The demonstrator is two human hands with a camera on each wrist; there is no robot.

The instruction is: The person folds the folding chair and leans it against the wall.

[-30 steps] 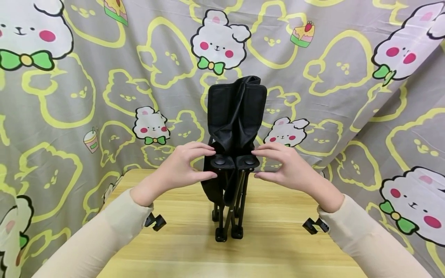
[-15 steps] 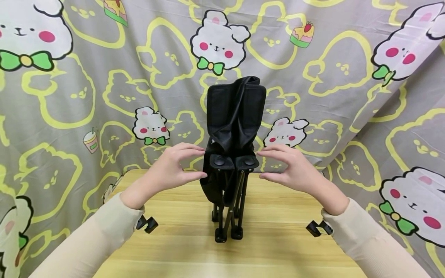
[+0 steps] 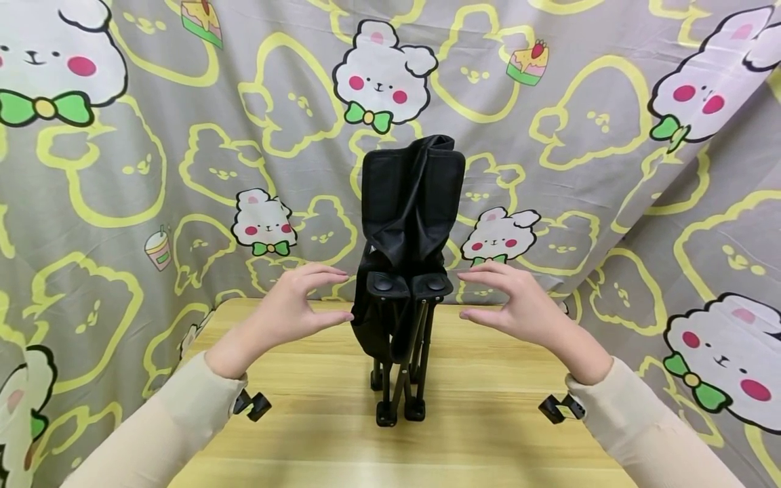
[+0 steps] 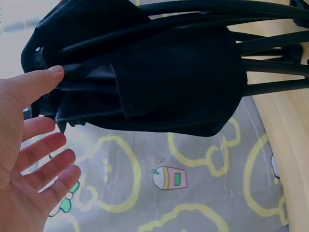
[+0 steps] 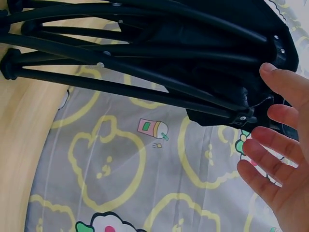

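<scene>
A black folding chair [image 3: 411, 237], folded up, stands upright on the wooden table in the head view. Its fabric back rises at the top, and thin dark legs [image 3: 399, 373] end in black feet on the tabletop. My left hand [image 3: 287, 305] is just left of the folded seat, thumb and fingers spread apart around nothing. On the other side my right hand [image 3: 518, 301] is held the same way, a small gap from the chair. Both wrist views show the dark fabric [image 4: 178, 82] and frame tubes [image 5: 145, 53] beyond relaxed fingers.
The light wooden table [image 3: 305, 434] extends under the chair and both forearms. A grey curtain [image 3: 317, 183] with rabbit and yellow outline prints hangs behind and to both sides. A black mount [image 3: 251, 404] sits at the left wrist, with another mount [image 3: 561, 408] at the right.
Both hands have drawn outward from the chair's front corners, the left to the left and the right to the right. The chair stays standing in place.
</scene>
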